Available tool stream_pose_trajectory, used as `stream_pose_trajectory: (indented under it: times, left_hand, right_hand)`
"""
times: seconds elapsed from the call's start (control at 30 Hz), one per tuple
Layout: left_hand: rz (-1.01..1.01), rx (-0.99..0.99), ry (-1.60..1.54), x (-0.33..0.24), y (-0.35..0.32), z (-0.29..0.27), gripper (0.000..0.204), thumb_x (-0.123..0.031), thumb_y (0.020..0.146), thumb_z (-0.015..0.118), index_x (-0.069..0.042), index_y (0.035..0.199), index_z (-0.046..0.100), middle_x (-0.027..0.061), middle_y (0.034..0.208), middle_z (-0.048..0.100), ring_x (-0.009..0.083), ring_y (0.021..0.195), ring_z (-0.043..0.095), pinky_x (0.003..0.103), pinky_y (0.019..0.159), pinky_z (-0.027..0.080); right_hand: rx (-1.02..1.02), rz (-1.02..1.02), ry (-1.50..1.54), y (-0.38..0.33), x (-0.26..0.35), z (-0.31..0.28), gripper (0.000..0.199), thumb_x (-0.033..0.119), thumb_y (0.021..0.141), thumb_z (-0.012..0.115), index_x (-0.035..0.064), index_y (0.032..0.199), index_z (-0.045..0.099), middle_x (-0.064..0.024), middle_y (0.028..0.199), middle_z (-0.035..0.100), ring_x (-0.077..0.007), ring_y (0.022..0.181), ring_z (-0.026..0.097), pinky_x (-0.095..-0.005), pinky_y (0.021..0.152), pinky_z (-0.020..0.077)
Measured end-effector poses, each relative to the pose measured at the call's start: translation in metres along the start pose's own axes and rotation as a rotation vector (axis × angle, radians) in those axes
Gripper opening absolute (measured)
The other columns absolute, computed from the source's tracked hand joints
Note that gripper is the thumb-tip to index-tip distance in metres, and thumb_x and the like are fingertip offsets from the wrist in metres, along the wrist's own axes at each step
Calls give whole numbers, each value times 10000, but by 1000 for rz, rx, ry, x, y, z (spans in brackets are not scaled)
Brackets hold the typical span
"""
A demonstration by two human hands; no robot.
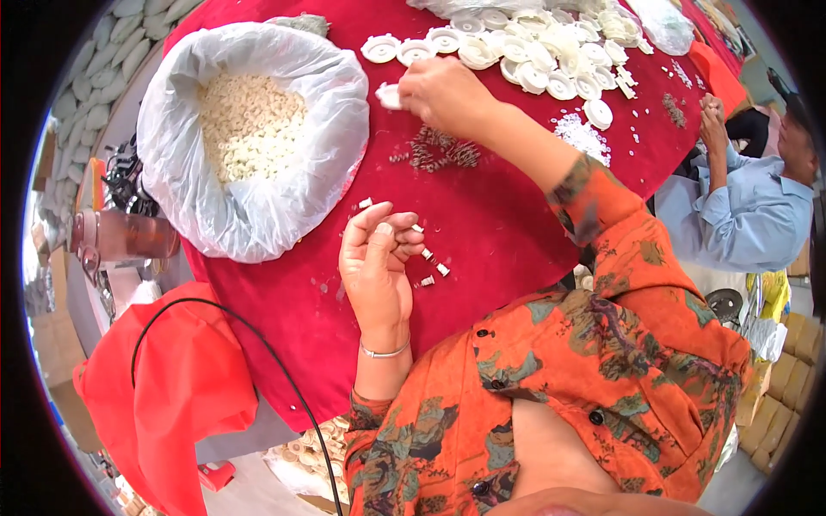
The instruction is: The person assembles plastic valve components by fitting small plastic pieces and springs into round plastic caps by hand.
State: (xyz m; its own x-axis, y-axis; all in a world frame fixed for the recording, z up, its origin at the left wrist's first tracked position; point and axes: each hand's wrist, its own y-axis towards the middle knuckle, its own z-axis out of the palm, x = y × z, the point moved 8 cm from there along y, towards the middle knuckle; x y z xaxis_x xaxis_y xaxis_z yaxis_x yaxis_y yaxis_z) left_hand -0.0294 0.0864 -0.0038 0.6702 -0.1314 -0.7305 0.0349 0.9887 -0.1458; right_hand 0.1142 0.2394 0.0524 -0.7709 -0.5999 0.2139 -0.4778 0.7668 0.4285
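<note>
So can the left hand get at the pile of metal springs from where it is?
Probably yes. The left hand rests palm-up on the red cloth, and the springs lie just beyond it with only bare cloth between. The right hand works farther back, not blocking.

Orange floral shirt (602, 344), dark buttons, silver bracelet (384, 351)

A table (516, 224) under red cloth fills the view — cardboard boxes (787, 361) stacked right, pale floor (241, 473) below.

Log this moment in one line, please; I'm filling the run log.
left hand: holds small white pieces | right hand: grips white round cap | beside: springs, bag of white rings
</note>
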Motion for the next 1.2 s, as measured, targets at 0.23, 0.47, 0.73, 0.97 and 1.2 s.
stream_pose_trajectory:
  times: [0.23, 0.47, 0.73, 0.97, 1.2]
  left_hand:
    - [-215, 106, -70, 23, -1, 12, 489, -210, 963, 505, -8, 1375, 334, 169, 985, 630, 202, 638, 650, 252, 444, 525]
    - [-189, 85, -21, 26, 5, 7, 298, -49, 907, 517, 21, 1197, 515, 200, 960, 660, 172, 635, 634, 225, 465, 501]
    - [-266, 79, -7, 29, -1, 11, 274, -50, 904, 500, 14, 1166, 549, 184, 961, 666, 172, 659, 629, 216, 496, 497]
    - [-286, 88, 8, 30, -2, 10, 242, -52, 917, 503, 22, 1147, 522, 185, 962, 653, 162, 668, 627, 240, 542, 513]
    - [-311, 135, -27, 33, -4, 19, 246, -49, 916, 505, 26, 1149, 527, 189, 971, 655, 175, 669, 633, 239, 527, 511]
  right_hand:
    - [390, -420, 577, -72, 103, -43, 155, 199, 810, 666, 55, 843, 619, -91, 893, 615, -284, 869, 601, -418, 795, 471]
    - [55, -60, 278, -10, -21, -42, 158, 186, 812, 679, 40, 873, 675, -106, 839, 646, -288, 787, 627, -377, 709, 502]
    - [-82, -22, 30, 31, -57, -12, 252, 192, 811, 682, 95, 1043, 660, -124, 981, 641, -314, 904, 626, -372, 770, 506]
    - [282, 177, -156, 69, -89, 72, 473, 431, 816, 671, 224, 1232, 577, -117, 1170, 578, -315, 1126, 552, -473, 916, 440]
    - [321, 91, 34, 3, -72, 38, 451, 332, 816, 703, 119, 1196, 588, -177, 1080, 584, -360, 1017, 576, -429, 854, 484]
